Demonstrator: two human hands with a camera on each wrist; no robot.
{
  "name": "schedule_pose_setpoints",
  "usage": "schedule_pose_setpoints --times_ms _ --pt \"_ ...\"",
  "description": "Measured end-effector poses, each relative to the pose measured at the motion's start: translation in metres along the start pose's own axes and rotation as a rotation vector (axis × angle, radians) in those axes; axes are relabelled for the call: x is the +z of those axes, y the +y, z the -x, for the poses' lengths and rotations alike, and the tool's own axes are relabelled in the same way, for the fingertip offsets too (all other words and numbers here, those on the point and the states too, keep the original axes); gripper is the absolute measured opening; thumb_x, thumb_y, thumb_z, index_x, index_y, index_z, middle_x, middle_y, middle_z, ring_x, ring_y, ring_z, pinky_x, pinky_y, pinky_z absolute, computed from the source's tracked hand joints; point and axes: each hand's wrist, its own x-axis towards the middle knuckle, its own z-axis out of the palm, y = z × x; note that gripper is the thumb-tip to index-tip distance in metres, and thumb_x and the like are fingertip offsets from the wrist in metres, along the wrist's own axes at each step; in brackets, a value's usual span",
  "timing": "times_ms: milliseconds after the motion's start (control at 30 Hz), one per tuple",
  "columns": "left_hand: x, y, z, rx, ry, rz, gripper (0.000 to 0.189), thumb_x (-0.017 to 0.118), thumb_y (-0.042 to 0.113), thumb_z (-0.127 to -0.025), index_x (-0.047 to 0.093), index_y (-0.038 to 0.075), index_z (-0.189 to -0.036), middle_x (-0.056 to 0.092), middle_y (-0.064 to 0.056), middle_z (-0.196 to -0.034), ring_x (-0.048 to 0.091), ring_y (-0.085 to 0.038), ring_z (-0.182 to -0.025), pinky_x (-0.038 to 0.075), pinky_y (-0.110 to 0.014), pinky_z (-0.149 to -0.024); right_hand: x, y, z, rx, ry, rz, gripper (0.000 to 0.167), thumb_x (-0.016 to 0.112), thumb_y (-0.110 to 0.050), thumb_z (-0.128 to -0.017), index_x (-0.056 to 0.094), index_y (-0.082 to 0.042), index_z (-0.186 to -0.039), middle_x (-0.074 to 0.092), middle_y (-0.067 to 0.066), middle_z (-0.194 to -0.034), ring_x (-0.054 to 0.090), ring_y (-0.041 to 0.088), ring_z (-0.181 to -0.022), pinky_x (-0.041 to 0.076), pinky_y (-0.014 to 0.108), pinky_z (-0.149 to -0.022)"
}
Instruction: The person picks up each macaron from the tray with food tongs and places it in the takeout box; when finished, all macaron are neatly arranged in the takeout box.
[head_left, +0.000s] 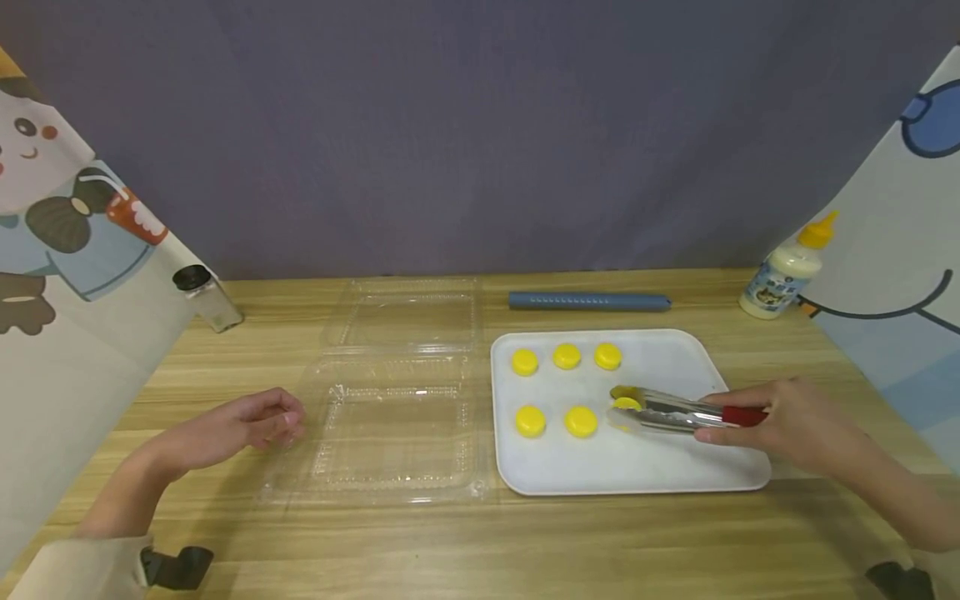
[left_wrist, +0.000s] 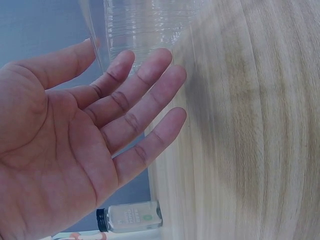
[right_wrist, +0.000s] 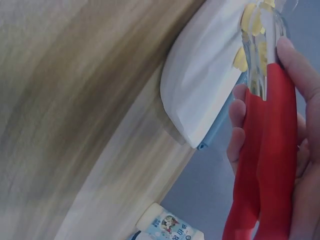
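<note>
My right hand (head_left: 806, 425) grips red-handled metal tongs (right_wrist: 275, 145). In the head view, the tongs' tips are around a small yellow macaron-like disc (head_left: 627, 404) on a white tray (head_left: 675, 467). Several more yellow discs (head_left: 581, 422) lie in two rows there. At the left, my left hand (head_left: 225, 429) hovers by the near-left edge of a hinged clear plastic box (head_left: 397, 479), lid laid back. Its fingers (left_wrist: 145, 107) are loosely bent with nothing in the palm. Whether the thumb touches the box's edge I cannot tell.
A blue-grey ribbed box (head_left: 588, 301) lies behind the tray. At the back right stands a squeeze bottle (head_left: 783, 275) with a yellow nozzle. A small black-capped jar (head_left: 208, 298) is at the back left. Printed panels flank the wooden table (head_left: 420, 550).
</note>
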Motion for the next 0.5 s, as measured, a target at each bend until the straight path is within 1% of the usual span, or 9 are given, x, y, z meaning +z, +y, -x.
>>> schedule_pose_setpoints --times_ms 167,233,333,400,500 --pt "-0.0006 0.0004 -0.0004 -0.002 -0.004 0.008 0.030 0.042 0.022 -0.111 0.051 -0.004 -0.124 0.060 -0.016 -0.119 0.058 -0.031 -0.110 0.052 -0.043 -0.086 0.0047 -0.0002 0.0026 -0.048 0.077 0.007 0.048 0.087 -0.044 -0.078 0.079 -0.011 -0.112 0.046 -0.012 -0.053 0.035 0.004 -0.052 0.030 0.024 -0.047" --pt "-0.0007 0.0006 -0.0004 -0.001 -0.006 0.009 0.031 0.042 0.021 -0.111 0.051 -0.004 -0.125 0.060 -0.017 -0.120 0.058 -0.032 -0.111 0.052 -0.043 -0.087 0.0055 -0.0001 0.0031 -0.064 0.094 0.009 0.048 0.088 -0.043 -0.077 0.080 -0.011 -0.110 0.046 -0.013 -0.052 0.032 0.003 -0.051 0.029 0.023 -0.046" --pt "-0.0008 0.0010 -0.0004 -0.003 -0.008 0.011 0.030 0.041 0.021 -0.111 0.051 -0.005 -0.124 0.060 -0.017 -0.119 0.058 -0.032 -0.110 0.052 -0.041 -0.086 0.0044 -0.0003 0.0027 -0.066 0.086 0.005 0.047 0.088 -0.043 -0.078 0.080 -0.010 -0.110 0.046 -0.013 -0.052 0.032 0.003 -0.051 0.029 0.023 -0.046" --pt "-0.0009 0.0009 -0.0003 -0.006 -0.011 0.014 0.030 0.041 0.022 -0.111 0.051 -0.004 -0.124 0.059 -0.015 -0.117 0.058 -0.030 -0.109 0.052 -0.040 -0.086 0.0029 -0.0004 0.0018 -0.061 0.065 -0.012 0.046 0.087 -0.043 -0.079 0.080 -0.010 -0.110 0.058 -0.013 -0.058 0.036 0.003 -0.053 0.031 0.023 -0.047" --pt "-0.0009 0.0003 -0.0001 0.001 -0.012 0.015 0.029 0.040 0.021 -0.112 0.051 -0.004 -0.122 0.059 -0.015 -0.115 0.058 -0.028 -0.106 0.052 -0.040 -0.085 0.0013 -0.0008 0.0007 -0.051 0.035 -0.035 0.044 0.086 -0.042 -0.080 0.080 -0.009 -0.109 0.068 -0.012 -0.069 0.041 0.003 -0.056 0.033 0.024 -0.048"
